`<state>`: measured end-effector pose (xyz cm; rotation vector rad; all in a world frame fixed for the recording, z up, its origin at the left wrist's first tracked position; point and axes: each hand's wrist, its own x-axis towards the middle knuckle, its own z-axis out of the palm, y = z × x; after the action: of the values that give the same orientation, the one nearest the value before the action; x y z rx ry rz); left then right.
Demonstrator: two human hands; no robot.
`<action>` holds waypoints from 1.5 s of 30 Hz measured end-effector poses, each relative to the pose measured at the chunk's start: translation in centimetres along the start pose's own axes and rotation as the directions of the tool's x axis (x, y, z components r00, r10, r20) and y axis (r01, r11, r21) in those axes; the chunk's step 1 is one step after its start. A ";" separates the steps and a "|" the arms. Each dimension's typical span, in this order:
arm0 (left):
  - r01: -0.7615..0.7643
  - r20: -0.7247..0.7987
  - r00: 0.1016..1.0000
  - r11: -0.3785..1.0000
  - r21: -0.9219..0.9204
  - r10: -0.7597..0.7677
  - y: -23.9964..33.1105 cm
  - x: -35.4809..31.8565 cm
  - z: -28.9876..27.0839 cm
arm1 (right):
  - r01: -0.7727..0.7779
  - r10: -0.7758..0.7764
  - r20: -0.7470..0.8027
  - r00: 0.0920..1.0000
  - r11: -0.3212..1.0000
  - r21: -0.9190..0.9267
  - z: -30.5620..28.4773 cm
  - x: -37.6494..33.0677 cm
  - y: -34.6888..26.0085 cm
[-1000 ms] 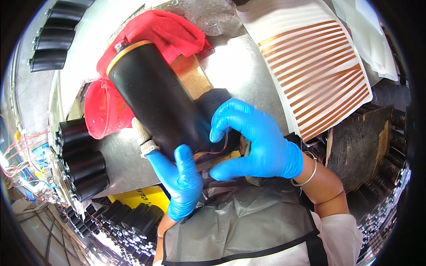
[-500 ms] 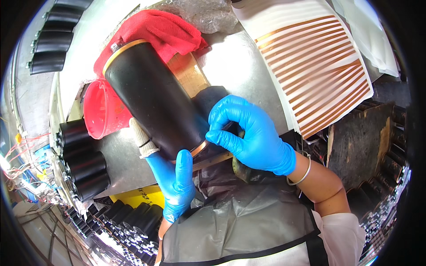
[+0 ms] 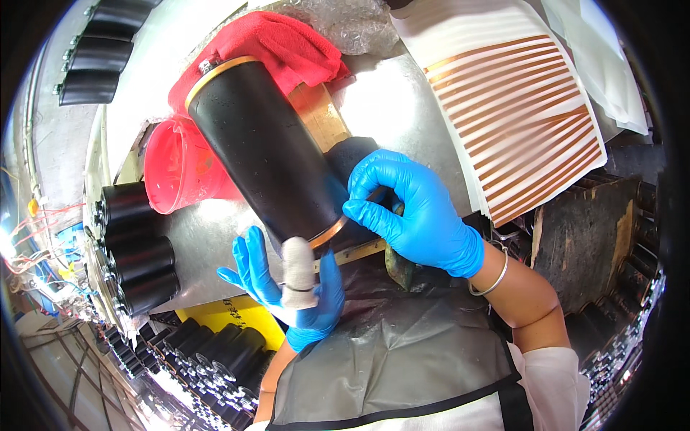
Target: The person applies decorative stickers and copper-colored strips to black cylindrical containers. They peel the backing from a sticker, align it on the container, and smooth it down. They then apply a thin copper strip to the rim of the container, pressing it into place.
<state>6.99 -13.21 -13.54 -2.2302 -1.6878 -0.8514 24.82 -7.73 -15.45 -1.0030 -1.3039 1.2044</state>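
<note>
I'm noting: left hand (image 3: 316,312) splayed, right hand (image 3: 425,219) pinching thin copper-coloured band (image 3: 328,234); smooth black cylinder (image 3: 269,147), probably heavy, wanting midbody grip.

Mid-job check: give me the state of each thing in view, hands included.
Black cylinder: on its side.
Copper-coloured band: on the cylinder's near edge; full wrap hidden.
Left hand: open, fingers spread.
Cloth finger cover: worn on a left finger.
Right hand: thumb and forefinger tips together at the near edge.
Red cloth: crumpled.
Pink-red tub: lidless.
Clear plastic: crumpled.
</note>
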 end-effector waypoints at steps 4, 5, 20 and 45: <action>-0.074 0.024 0.997 0.984 0.162 0.071 1.7 2.5 1.3 | 0.054 -0.053 -0.022 0.998 0.998 0.027 -0.2 0.0 0.3; -0.052 0.043 0.998 0.988 0.144 0.046 2.2 3.1 1.6 | 0.074 -0.073 -0.038 0.997 0.996 0.041 -0.1 0.0 0.5; 0.304 0.168 0.951 0.672 -0.676 -0.261 -3.6 1.6 1.9 | -0.016 0.018 0.018 1.000 0.992 -0.128 0.6 -0.4 -3.2; 0.018 -0.114 0.993 0.977 -0.214 -0.043 -6.0 -1.7 1.7 | -0.084 0.087 0.014 0.996 0.985 -0.153 -1.2 0.1 -3.0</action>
<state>1.62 -11.84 -16.89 -2.2399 -1.6495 -1.1978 26.20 -7.93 -12.56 -1.1692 -1.3977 1.1956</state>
